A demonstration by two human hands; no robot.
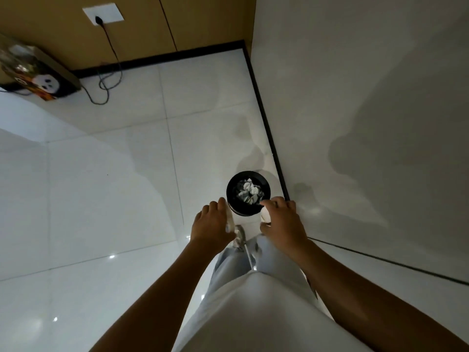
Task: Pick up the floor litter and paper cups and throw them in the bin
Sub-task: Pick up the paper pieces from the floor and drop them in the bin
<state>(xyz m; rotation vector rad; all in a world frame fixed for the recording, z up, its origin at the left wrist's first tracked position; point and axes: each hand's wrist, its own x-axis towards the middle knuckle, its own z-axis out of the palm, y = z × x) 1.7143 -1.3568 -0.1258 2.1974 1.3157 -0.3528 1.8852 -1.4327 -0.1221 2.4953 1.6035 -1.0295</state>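
A small round black bin (232, 182) stands on the white tiled floor close to the right wall, with crumpled white paper (248, 190) inside it. My left hand (212, 223) hovers just left of the bin's near rim, its fingers curled round a white paper cup (229, 219). My right hand (283, 221) hovers over the bin's near right rim and grips another white paper cup (265, 214), mostly hidden by the fingers.
A white wall with a black skirting (269, 133) runs along the right. A black cable (109, 80) trails from a wall socket (102, 15) at the back left, beside a decorated box (38, 77). My legs and one shoe (239, 236) are below the hands.
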